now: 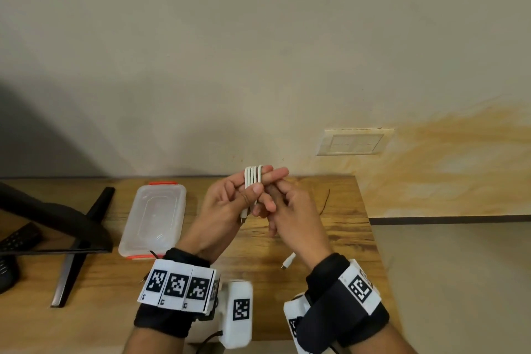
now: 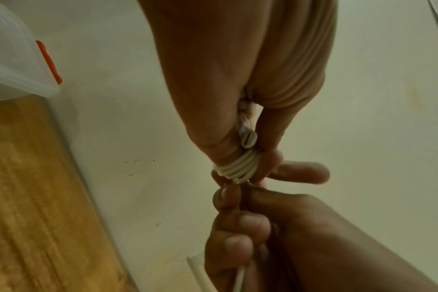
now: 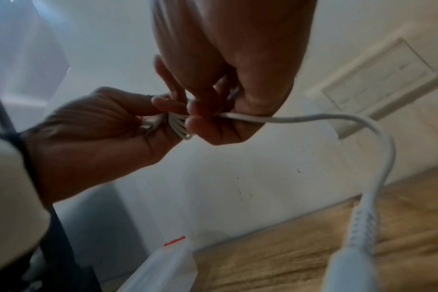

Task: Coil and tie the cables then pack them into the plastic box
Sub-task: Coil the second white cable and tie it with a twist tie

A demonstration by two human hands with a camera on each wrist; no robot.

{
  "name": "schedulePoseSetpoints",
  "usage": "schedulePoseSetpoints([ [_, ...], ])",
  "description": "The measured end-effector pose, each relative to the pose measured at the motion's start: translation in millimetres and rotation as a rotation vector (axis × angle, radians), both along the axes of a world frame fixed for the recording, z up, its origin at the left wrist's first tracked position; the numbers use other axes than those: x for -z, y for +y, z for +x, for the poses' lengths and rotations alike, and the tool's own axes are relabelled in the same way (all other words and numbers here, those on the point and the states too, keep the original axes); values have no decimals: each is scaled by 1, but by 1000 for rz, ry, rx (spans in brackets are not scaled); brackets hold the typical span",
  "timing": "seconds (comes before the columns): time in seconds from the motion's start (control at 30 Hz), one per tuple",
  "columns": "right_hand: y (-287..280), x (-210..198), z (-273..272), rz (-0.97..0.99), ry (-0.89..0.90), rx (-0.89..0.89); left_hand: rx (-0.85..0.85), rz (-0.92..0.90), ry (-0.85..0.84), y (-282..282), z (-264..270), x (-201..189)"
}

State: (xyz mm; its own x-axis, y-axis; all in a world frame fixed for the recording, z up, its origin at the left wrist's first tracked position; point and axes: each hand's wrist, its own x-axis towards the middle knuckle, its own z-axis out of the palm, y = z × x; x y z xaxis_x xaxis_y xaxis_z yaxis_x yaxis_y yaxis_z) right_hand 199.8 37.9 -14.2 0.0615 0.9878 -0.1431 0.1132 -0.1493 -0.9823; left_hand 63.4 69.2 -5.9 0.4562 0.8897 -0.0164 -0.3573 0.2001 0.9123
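Observation:
A white cable (image 1: 253, 178) is wound in several loops round the fingers of my left hand (image 1: 230, 204), above the middle of the wooden table (image 1: 330, 227). The thumb presses the loops, and one plug hangs below the palm. My right hand (image 1: 290, 210) meets the left from the right and pinches the cable's free end (image 3: 250, 118) beside the coil (image 3: 178, 128). That loose tail arcs down to a white plug (image 1: 288, 261) hanging under my right wrist. The coil (image 2: 240, 168) shows between both hands in the left wrist view. The clear plastic box (image 1: 155, 218) with orange clips lies left of my hands.
A thin black wire (image 1: 326, 201) lies on the table to the right of my hands. A black monitor stand (image 1: 77, 238) and a keyboard (image 1: 14, 238) occupy the left side. The table's right edge (image 1: 370, 227) is close to my right hand. A wall plate (image 1: 352, 142) sits behind.

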Motion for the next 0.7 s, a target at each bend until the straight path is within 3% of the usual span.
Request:
schedulePoseSetpoints([
  [0.1, -5, 4, -1, 38, -180, -90, -120, 15, 64, 2, 1, 0],
  [0.3, -14, 10, 1, 146, -503, -304, -263, 92, 345, 6, 1, 9],
  [0.4, -17, 9, 6, 241, -692, -348, -252, 221, 614, 9, -3, 20],
  [0.5, -14, 7, 14, 336, -801, -278, -140, 412, 932, 9, -8, 28],
  [0.57, -10, 6, 20, 412, -874, -190, -27, 395, 891, 6, -7, 26],
  [0.7, -3, 5, 30, 502, -875, -9, 96, 244, 570, 4, -5, 11],
])
